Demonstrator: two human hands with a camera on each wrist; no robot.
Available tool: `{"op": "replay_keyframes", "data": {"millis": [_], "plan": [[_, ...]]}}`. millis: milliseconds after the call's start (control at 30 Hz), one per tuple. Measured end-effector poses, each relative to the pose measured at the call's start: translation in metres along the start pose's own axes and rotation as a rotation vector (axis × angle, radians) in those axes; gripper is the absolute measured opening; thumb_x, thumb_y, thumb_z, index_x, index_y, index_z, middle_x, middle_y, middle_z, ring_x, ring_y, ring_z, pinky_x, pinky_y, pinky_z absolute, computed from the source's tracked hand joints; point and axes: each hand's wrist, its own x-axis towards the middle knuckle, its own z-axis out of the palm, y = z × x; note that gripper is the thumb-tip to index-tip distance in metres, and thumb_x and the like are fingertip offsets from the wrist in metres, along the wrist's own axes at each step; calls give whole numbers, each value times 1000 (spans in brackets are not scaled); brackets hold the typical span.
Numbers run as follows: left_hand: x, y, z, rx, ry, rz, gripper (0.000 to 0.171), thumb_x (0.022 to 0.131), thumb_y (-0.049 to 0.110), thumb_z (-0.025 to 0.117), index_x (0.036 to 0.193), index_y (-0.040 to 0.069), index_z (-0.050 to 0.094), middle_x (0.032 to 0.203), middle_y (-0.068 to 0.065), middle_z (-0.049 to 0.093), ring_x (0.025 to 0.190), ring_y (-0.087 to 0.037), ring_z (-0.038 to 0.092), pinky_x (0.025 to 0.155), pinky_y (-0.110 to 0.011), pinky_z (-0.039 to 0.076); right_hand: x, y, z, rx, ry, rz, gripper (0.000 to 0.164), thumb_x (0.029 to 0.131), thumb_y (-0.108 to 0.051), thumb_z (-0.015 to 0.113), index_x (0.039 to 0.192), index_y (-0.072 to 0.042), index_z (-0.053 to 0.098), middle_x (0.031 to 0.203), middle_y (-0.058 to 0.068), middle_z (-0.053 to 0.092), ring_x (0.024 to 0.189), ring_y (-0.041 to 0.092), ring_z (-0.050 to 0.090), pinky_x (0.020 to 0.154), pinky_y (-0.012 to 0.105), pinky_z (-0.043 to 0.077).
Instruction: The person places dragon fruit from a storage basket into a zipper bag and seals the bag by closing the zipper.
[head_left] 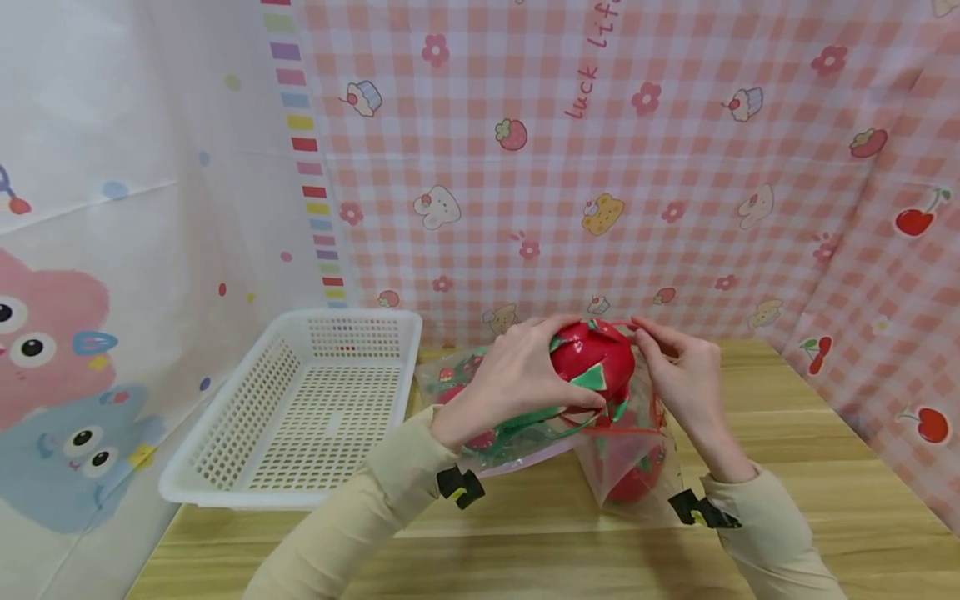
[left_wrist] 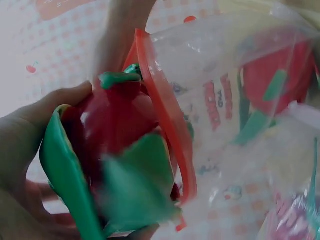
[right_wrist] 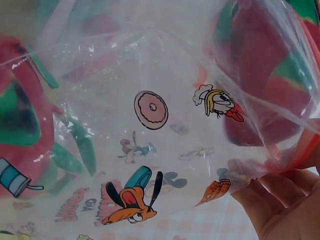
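Note:
My left hand [head_left: 521, 371] grips a shiny red toy dragon fruit [head_left: 592, 358] with green leaf tips, thumb on one side and fingers on the other. The fruit sits at the mouth of a clear zip bag [head_left: 609, 479] with cartoon prints. That bag's red zip edge [left_wrist: 162, 110] runs right beside the fruit in the left wrist view. My right hand [head_left: 688, 383] pinches the rim of the mouth, holding it apart. Lower in the bag lies another red-and-green dragon fruit [head_left: 636, 482], seen through the plastic.
A second clear bag [head_left: 534, 458] with a pale purple edge and red-and-green contents lies beneath my left forearm. Left of it stands a white perforated plastic basket [head_left: 300, 500]. The wooden table [head_left: 525, 550] meets a checked cloth backdrop [head_left: 660, 167] behind.

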Motion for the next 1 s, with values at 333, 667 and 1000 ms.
{"op": "replay_keyframes", "data": {"millis": [333, 667, 1000], "plan": [[4, 1, 13, 19, 24, -101, 74, 73, 58, 72, 133, 20, 52, 114, -2, 67, 88, -16, 67, 70, -28, 57, -2, -2, 1, 11, -20, -46, 23, 92, -9, 60, 110, 1, 70, 95, 22, 72, 73, -28, 53, 42, 9, 37], [0, 10, 29, 295, 101, -24, 74, 78, 60, 67, 139, 24, 45, 127, -12, 58, 86, -26, 67, 63, -33, 57, -2, -4, 1, 5, -45, -9, 24, 92, -10, 60, 110, 1, 70, 97, 24, 71, 56, -20, 51, 35, 15, 34], [17, 10, 28, 111, 79, -167, 63, 78, 66, 59, 120, 19, 59, 91, -2, 69, 64, -14, 62, 48, -21, 47, -6, -4, 6, -13, -27, -56, 21, 91, -13, 61, 106, -4, 73, 96, 22, 72, 31, -6, 28, 33, 15, 28]]}}
